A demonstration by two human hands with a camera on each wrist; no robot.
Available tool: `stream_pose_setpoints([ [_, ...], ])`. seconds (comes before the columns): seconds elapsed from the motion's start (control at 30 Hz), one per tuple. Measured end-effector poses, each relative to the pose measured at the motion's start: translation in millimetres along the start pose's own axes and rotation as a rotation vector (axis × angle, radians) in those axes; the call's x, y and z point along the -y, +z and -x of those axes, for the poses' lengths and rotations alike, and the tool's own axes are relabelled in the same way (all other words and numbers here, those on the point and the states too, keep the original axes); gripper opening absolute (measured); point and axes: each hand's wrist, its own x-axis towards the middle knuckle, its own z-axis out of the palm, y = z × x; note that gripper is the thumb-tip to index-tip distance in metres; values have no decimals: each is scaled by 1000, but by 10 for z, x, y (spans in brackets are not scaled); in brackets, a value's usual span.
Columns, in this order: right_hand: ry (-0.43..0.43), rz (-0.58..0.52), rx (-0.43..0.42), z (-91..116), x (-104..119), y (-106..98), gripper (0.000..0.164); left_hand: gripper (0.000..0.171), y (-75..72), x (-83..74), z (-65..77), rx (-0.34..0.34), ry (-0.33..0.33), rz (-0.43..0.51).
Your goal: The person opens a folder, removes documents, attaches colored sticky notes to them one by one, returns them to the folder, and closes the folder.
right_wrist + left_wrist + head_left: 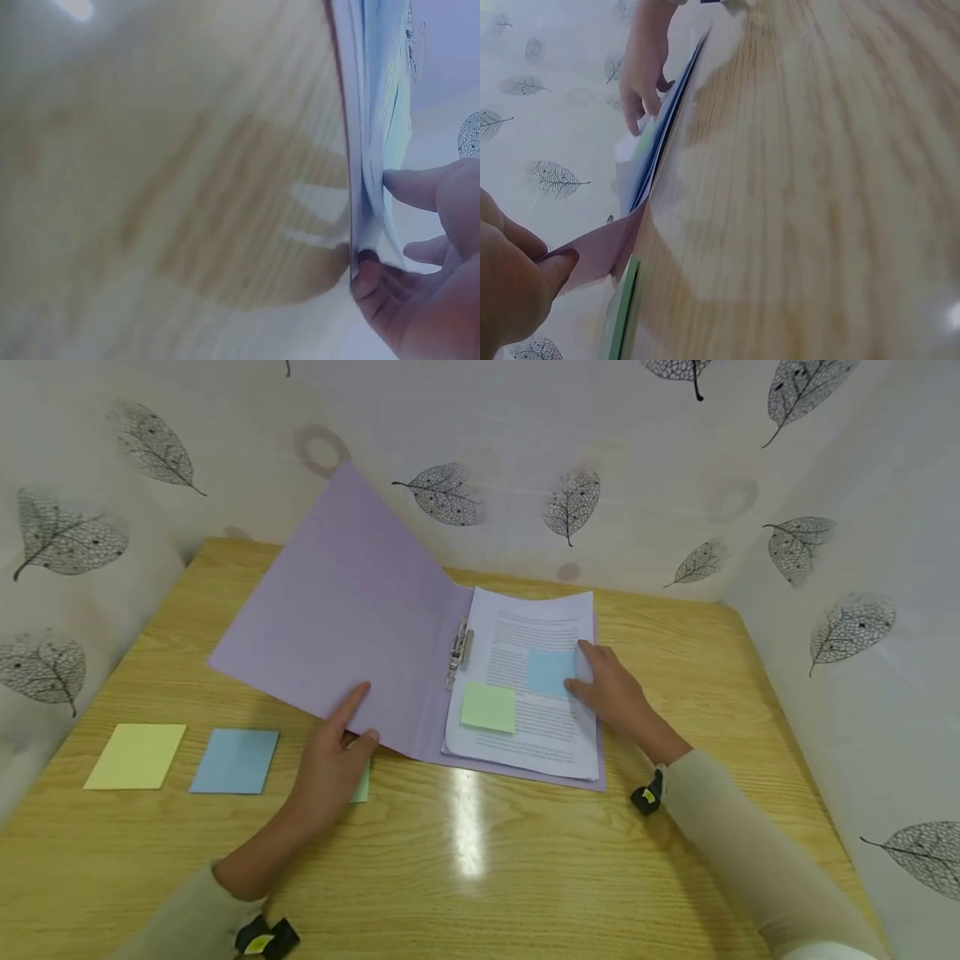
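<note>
A purple folder [337, 602] lies with its cover raised at a slant on the left. My left hand [330, 764] pinches the cover's lower edge between thumb and fingers, as the left wrist view also shows. Printed papers [540, 743] lie in the folder beside a metal clip [459, 652]. A green sticky note [487, 707] and a blue sticky note [550, 672] are on the top sheet. My right hand [611, 689] grips the papers' right edge, its thumb at the blue note; in the right wrist view, curled fingers [367, 281] touch that edge.
On the wooden table [525, 877], a yellow sticky pad [135, 756] and a blue sticky pad [234, 762] lie at the left. A green sticky pad [362, 785] is partly hidden behind my left hand. Leaf-patterned walls [510, 435] border the table.
</note>
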Motion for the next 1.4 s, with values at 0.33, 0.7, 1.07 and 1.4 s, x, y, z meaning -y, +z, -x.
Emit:
stream_pose_setpoints([
  [0.33,-135,68,52,-13,-177,-49,62,63,-1,7,9,23,-13,-34],
  [0.7,-200,26,87,19,-231,-34,59,74,75,-93,206,156,-221,-73],
  [1.07,-154,26,118,18,-256,-59,61,66,568,-521,-251,282,-84,9],
  [1.4,-164,17,119,-16,-291,-50,61,45,824,-885,-1337,158,72,37],
])
